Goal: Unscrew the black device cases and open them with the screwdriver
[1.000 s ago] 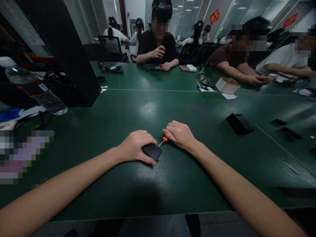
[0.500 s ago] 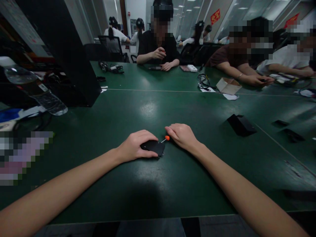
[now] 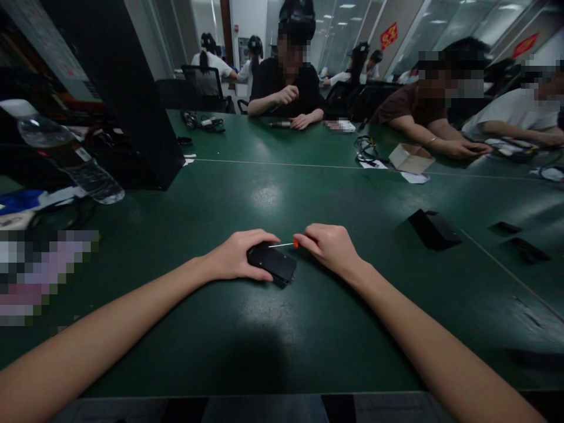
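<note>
A flat black device point(image 3: 277, 263) lies at a slant on the green table point(image 3: 198, 352). Around its left end wraps my left hand point(image 3: 238, 255), thumb on the near side and fingers on the far side. My right hand point(image 3: 330, 247) is closed on a screwdriver point(image 3: 295, 242) with an orange-red handle. The thin metal shaft points left, its tip over the upper left part of the device; whether it touches the surface I cannot tell. Most of the handle is hidden in my right fingers.
An open black box-like part point(image 3: 434, 229) stands to the right, with small black pieces point(image 3: 526, 249) beyond. A plastic bottle point(image 3: 70, 153) leans at the left beside a black panel point(image 3: 127, 88). Across the table, people sit near cables point(image 3: 368, 151) and a small carton point(image 3: 410, 158).
The screwdriver shaft now lies flatter, and its tip has moved left over the device. More of the device's top shows beside my left hand. The whole view has shifted slightly.
</note>
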`<state>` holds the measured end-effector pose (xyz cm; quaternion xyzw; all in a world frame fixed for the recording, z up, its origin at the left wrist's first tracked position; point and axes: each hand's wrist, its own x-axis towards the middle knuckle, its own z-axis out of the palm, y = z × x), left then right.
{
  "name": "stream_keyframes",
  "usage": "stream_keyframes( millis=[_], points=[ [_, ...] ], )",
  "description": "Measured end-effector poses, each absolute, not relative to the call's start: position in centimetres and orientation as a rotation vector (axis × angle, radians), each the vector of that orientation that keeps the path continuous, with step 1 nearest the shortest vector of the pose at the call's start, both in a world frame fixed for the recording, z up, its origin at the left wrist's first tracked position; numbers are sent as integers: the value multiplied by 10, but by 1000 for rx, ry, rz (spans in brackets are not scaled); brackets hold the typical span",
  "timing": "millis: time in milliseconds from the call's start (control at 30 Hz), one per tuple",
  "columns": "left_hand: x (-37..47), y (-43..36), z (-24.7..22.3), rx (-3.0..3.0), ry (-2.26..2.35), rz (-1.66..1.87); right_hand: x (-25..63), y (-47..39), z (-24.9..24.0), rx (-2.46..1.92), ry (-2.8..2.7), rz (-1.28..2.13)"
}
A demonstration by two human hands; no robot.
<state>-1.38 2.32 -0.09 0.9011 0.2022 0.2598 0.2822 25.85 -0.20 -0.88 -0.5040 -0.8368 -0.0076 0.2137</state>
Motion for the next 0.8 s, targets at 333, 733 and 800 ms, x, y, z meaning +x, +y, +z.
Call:
stream_keyframes(
  millis=[333,733,800],
  points=[
    [-28,38,0,2329,698,572,257,-6,-4,-1378,-2271,-107],
    [-25,34,0,2319,829,657,235,-20,0,-1600,-2261,-143],
    [-24,33,1,2322,827,673,234,-18,-1,-1605,-2280,55]
  ],
)
